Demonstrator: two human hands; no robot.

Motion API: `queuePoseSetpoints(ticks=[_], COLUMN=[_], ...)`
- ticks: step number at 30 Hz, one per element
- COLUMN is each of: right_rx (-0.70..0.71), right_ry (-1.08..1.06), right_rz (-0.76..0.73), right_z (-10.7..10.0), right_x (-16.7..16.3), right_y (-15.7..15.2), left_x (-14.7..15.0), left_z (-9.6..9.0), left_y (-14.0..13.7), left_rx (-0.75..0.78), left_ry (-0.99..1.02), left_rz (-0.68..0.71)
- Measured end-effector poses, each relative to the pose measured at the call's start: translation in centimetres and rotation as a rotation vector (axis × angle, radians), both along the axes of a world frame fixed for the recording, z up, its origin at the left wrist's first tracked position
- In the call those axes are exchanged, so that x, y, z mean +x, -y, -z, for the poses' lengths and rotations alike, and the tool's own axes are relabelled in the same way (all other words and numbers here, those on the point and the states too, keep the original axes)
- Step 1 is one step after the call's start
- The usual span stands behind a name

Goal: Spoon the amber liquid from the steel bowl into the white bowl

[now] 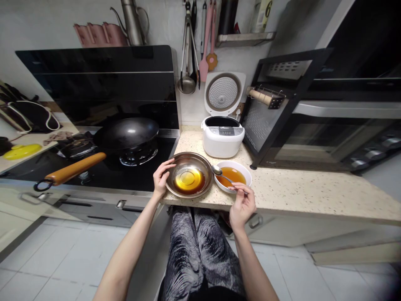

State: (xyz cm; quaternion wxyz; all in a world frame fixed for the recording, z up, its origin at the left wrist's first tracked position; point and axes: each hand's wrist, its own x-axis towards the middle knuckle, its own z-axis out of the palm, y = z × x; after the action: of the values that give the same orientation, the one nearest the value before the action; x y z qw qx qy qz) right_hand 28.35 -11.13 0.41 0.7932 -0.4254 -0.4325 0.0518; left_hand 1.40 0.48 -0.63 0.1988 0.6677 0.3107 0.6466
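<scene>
My left hand (162, 177) grips the left rim of a shallow metal bowl (206, 167), which holds a yellow and dark amber liquid. The bowl rests near the counter's front edge. In my right hand (242, 205) a metal spoon (216, 170) is pinched by its handle, its head over the left rim of a white bowl (249, 180). Orange-brown liquid fills much of that white bowl, which stands just right of the metal one. Whether the spoon's head carries liquid is unclear.
Behind the bowls a white rice cooker (223, 142) stands with its lid up. On the stove at left sits a black wok (127, 133) with a wooden handle (77, 169) jutting forward. An oven (338, 138) is at right. Utensils hang above.
</scene>
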Motion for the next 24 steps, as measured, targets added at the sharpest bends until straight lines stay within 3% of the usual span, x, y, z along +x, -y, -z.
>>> queuePoseSetpoints(ticks=[6, 14, 19, 24], right_rx=[0.026, 0.129, 0.168, 0.163], right_ry=[0.133, 0.505, 0.712, 0.780], right_rz=[0.083, 0.140, 0.132, 0.098], right_z=[0.8, 1.8, 2.7, 3.2], right_x=[1.0, 1.9, 2.4, 2.5], right_y=[0.0, -0.1, -0.4, -0.3], left_x=[0.0, 0.1, 0.1, 0.1], left_z=[0.0, -0.2, 0.0, -0.1], left_y=[0.0, 0.1, 0.1, 0.1], left_rx=[0.000, 0.004, 0.002, 0.003], left_ry=[0.005, 0.007, 0.010, 0.009], left_rz=[0.005, 0.007, 0.003, 0.001])
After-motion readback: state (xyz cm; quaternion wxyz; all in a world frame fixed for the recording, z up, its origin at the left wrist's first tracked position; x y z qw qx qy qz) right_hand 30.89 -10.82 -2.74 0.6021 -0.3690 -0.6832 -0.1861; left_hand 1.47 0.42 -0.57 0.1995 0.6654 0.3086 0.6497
